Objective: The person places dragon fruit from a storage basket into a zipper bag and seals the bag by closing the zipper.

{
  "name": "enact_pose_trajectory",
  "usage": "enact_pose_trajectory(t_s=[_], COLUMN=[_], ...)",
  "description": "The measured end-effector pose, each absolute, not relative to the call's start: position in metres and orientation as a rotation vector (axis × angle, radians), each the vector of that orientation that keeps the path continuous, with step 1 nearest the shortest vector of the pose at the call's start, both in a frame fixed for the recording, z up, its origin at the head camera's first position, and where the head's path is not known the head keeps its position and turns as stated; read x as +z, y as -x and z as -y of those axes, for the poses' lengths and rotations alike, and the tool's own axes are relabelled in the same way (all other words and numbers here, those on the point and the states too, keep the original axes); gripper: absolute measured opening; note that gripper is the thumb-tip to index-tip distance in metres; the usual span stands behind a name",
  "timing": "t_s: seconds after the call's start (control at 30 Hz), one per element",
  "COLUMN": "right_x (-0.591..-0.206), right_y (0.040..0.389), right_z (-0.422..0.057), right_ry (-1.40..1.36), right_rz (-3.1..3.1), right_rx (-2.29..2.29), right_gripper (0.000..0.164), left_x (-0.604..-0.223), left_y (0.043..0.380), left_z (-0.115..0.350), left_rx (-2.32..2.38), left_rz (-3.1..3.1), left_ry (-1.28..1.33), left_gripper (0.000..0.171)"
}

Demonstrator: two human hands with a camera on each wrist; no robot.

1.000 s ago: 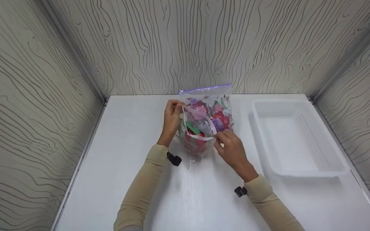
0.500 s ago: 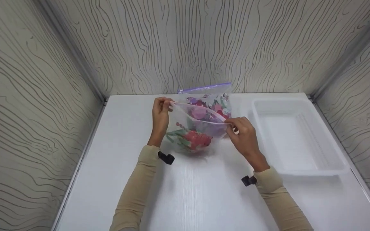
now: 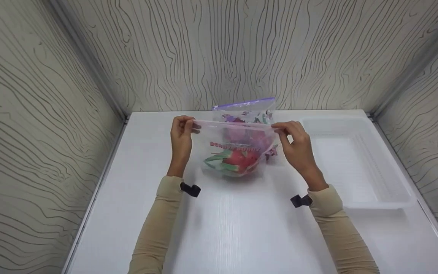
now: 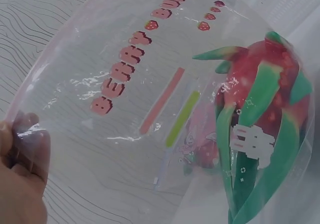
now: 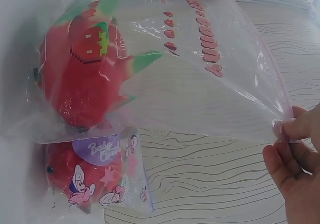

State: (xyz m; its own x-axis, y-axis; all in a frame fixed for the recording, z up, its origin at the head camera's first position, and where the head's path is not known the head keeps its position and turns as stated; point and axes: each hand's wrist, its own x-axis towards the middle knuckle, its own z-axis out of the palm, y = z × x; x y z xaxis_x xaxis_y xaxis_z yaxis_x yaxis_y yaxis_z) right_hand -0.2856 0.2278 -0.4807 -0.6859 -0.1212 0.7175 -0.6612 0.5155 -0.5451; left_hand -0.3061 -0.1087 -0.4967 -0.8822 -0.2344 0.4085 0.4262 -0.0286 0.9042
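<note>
Stretched between my two hands is a clear zip bag (image 3: 211,135) with "BERRY BUNNY" lettering. Inside its bottom lies a red dragon fruit (image 4: 267,84) with green scales. My left hand (image 3: 182,135) pinches the bag's top left corner, and my right hand (image 3: 298,142) pinches the top right corner. The mouth edge runs nearly straight between them. Directly behind stands a second zip bag (image 3: 243,108) with a purple closure, partly hidden by the front one. In the right wrist view, another red fruit (image 5: 62,164) shows through that printed bag.
To the right, a shallow white plastic bin (image 3: 375,205) rests on the white table (image 3: 226,228), close beside my right hand. Wood-grain patterned panels (image 3: 242,53) rise along the back and both sides of the table.
Both hands have moved apart, the right one also upward, stretching the bag's mouth from a gaping loop to a nearly straight line. The dragon fruit now hangs lower in the bag.
</note>
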Motion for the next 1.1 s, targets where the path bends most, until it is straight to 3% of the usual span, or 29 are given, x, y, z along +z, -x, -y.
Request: enact_pose_trajectory(t_s=[0.5,1.1], right_x=[-0.461,-0.489], right_y=[0.293,0.300], right_z=[-0.239,-0.237], right_ry=[-0.491,-0.418], right_rz=[2.180,2.104], right_rx=[1.351,1.635], right_gripper=[0.016,0.020], left_x=[-0.493,-0.499], left_y=[0.299,0.302], left_z=[0.108,0.110], left_rx=[-1.989,-1.976], left_rz=[1.786,1.907], left_ry=[0.320,0.404], left_gripper=[0.010,0.016])
